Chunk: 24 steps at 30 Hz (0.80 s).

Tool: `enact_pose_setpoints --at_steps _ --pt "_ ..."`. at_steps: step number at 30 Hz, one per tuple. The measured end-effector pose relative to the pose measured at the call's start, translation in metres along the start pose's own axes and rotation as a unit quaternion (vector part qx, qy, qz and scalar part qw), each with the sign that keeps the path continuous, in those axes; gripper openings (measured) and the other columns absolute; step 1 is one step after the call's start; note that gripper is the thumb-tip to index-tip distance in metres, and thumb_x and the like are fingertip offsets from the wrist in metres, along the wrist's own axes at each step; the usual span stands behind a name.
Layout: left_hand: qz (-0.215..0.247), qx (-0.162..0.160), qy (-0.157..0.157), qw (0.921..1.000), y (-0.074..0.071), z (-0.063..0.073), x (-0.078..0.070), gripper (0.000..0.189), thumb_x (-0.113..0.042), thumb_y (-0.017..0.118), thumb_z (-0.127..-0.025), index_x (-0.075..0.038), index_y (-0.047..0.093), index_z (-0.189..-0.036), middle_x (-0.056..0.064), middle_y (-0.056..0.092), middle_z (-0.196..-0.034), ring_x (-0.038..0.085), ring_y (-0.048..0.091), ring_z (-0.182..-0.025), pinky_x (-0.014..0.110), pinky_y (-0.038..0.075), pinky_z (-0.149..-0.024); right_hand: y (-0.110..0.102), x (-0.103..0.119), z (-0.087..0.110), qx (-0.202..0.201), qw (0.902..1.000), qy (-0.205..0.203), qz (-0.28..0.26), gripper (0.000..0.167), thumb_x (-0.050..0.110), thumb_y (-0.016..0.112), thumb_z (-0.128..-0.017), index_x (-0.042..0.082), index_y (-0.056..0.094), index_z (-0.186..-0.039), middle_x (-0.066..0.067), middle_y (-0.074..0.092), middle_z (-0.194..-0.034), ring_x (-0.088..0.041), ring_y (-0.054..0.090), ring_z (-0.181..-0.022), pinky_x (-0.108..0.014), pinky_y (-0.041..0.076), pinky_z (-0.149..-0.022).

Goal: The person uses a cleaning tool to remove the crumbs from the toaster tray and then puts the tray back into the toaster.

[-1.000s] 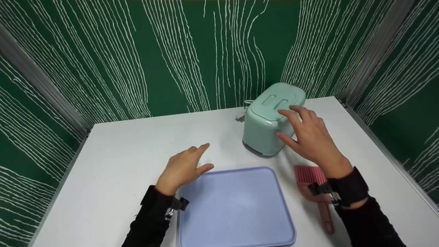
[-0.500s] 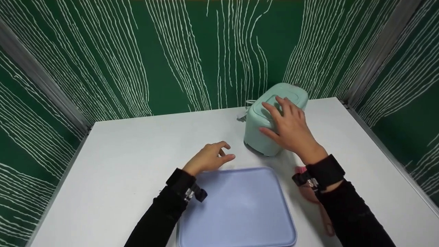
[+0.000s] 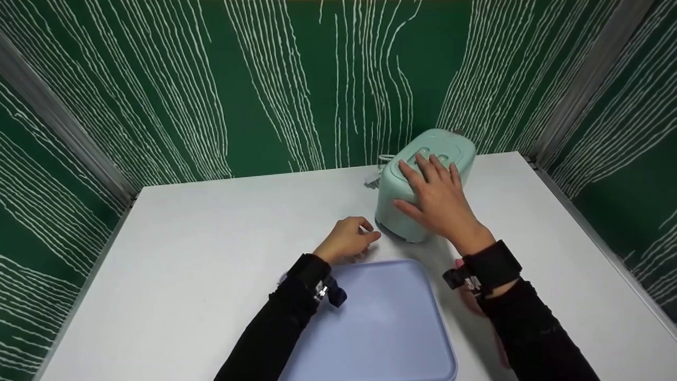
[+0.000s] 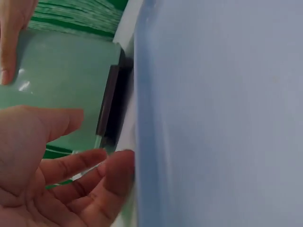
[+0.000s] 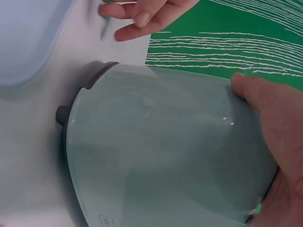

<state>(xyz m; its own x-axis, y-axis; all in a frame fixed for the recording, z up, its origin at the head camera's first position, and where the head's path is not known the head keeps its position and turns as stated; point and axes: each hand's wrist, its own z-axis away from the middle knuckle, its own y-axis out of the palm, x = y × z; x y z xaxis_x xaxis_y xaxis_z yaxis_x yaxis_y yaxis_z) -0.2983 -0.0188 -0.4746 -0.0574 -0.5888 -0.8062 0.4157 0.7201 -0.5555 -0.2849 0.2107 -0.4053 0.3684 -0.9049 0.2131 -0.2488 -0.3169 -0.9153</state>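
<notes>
A mint-green toaster with a lid on its top stands at the back right of the white table. My right hand lies over the near end of that lid, fingers spread and fairly straight. Its thumb is against the toaster's upper edge in the right wrist view. Between the toaster and the far rim of a pale blue tray is my left hand. Loosely bent, its fingers have nothing between them. The left wrist view shows them just beside the tray rim.
A red dustpan-like tool lies right of the tray, mostly hidden under the right forearm. A pale plug and cord lie behind the toaster's left side. Green panels with white lines close off the back and both sides.
My right hand has moved left and come down over the toaster lid. My left hand has moved right, past the tray's far edge towards the toaster, its fingers bending more. Toaster and tray stay put.
</notes>
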Motion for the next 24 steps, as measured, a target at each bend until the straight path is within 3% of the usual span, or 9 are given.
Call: enact_pose_setpoints --at_steps 2,3,6,8,11,17,21,24 --pt "0.094 0.013 -0.031 0.9950 0.008 -0.003 -0.001 0.023 -0.023 0.071 -0.103 -0.005 0.066 -0.117 0.010 0.075 -0.080 0.013 0.067 -0.058 0.024 0.055 -0.056 0.001 0.000 0.001 -0.007 1.0000 -0.003 0.001 0.079 0.047 0.073 -0.101 0.018 0.039 -0.167 -0.025 0.031 -0.173 -0.052 0.024 -0.161 -0.079 0.014 -0.126" --pt "0.145 0.018 -0.048 0.9881 0.012 -0.004 -0.002 0.021 -0.019 0.071 -0.103 -0.004 0.063 -0.117 0.009 0.073 -0.079 0.012 0.066 -0.057 0.023 0.055 -0.054 0.002 0.000 0.001 -0.010 0.9999 -0.004 0.001 0.079 0.046 0.074 -0.101 0.018 0.040 -0.166 -0.025 0.032 -0.172 -0.052 0.025 -0.161 -0.079 0.014 -0.126" --pt "0.279 0.024 -0.083 0.9564 0.021 -0.009 -0.004 0.020 -0.008 0.069 -0.102 -0.003 0.056 -0.115 0.010 0.071 -0.080 0.014 0.068 -0.058 0.023 0.058 -0.054 0.003 0.000 0.002 -0.022 0.9997 -0.007 0.000 0.078 0.045 0.075 -0.100 0.017 0.042 -0.165 -0.025 0.035 -0.171 -0.053 0.027 -0.160 -0.079 0.015 -0.126" --pt "0.332 0.023 -0.093 0.9383 0.025 -0.013 -0.006 0.018 -0.003 0.066 -0.102 -0.001 0.054 -0.114 0.012 0.071 -0.082 0.015 0.070 -0.060 0.023 0.059 -0.056 0.003 0.000 0.002 -0.026 0.9996 -0.008 -0.004 0.078 0.045 0.076 -0.100 0.017 0.043 -0.165 -0.025 0.036 -0.170 -0.053 0.027 -0.160 -0.079 0.015 -0.125" --pt "0.376 0.016 -0.097 0.9213 0.029 -0.018 -0.008 0.017 0.003 0.062 -0.100 0.001 0.053 -0.114 0.013 0.071 -0.081 0.016 0.072 -0.061 0.023 0.061 -0.058 0.003 0.000 0.002 -0.029 0.9995 -0.008 -0.007 0.077 0.045 0.076 -0.100 0.016 0.044 -0.164 -0.026 0.036 -0.169 -0.053 0.028 -0.159 -0.079 0.015 -0.126" --pt "0.429 0.020 -0.089 0.8988 0.033 -0.027 -0.012 0.008 0.002 0.058 -0.099 0.001 0.058 -0.107 0.013 0.071 -0.080 0.014 0.072 -0.060 0.021 0.060 -0.057 0.003 0.000 0.002 -0.038 0.9992 -0.009 -0.011 0.077 0.044 0.076 -0.099 0.015 0.045 -0.163 -0.026 0.038 -0.168 -0.053 0.029 -0.159 -0.078 0.015 -0.126" --pt "0.441 0.026 -0.082 0.8933 0.035 -0.029 -0.013 0.006 0.003 0.059 -0.101 0.001 0.060 -0.107 0.012 0.071 -0.082 0.012 0.071 -0.061 0.019 0.058 -0.057 0.003 0.000 0.002 -0.040 0.9991 -0.010 -0.014 0.076 0.044 0.076 -0.099 0.015 0.046 -0.163 -0.026 0.039 -0.168 -0.053 0.029 -0.158 -0.078 0.015 -0.126" --pt "0.438 0.019 -0.086 0.8945 0.036 -0.029 -0.013 0.022 0.005 0.061 -0.101 0.003 0.053 -0.121 0.013 0.070 -0.085 0.012 0.069 -0.062 0.019 0.058 -0.058 0.004 -0.001 0.002 -0.038 0.9992 -0.009 -0.011 0.077 0.045 0.076 -0.099 0.015 0.045 -0.163 -0.026 0.039 -0.168 -0.053 0.029 -0.158 -0.078 0.015 -0.127"
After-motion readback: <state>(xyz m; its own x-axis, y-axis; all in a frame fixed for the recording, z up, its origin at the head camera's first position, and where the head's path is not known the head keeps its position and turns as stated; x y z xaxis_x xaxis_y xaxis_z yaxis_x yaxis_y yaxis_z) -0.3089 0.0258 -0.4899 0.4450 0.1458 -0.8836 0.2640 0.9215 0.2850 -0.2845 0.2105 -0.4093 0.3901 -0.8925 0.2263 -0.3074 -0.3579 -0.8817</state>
